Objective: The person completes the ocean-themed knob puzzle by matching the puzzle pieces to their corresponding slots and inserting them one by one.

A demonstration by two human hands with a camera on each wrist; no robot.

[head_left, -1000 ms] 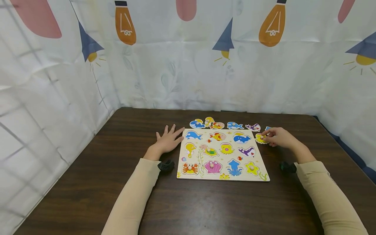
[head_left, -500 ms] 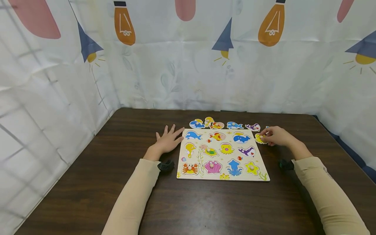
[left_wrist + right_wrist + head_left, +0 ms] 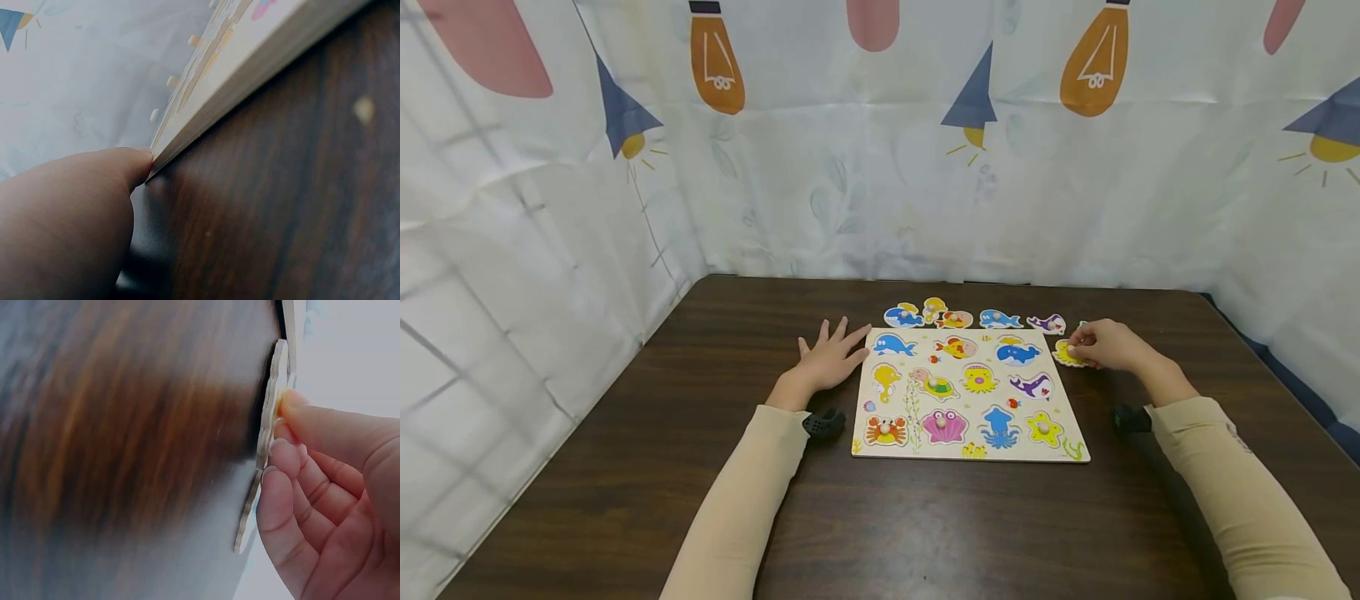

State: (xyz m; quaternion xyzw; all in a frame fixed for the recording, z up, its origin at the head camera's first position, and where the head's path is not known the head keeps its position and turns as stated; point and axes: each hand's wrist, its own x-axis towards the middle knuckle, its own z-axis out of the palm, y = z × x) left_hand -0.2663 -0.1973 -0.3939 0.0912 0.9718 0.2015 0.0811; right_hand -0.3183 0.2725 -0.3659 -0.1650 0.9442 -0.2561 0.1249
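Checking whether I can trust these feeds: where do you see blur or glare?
Head: puzzle board fairly crisp, faint sheen on the tabletop nearest the camera; left wrist: left hand shadowed, tabletop grain soft; right wrist: tabletop grain smeared, upper right washed white, right hand clearer.

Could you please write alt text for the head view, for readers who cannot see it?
A person's right hand grips a yellow puzzle piece beside a sea-animal puzzle board; the left hand touches the board's left edge. Loose pieces lie along its far edge on a dark table.
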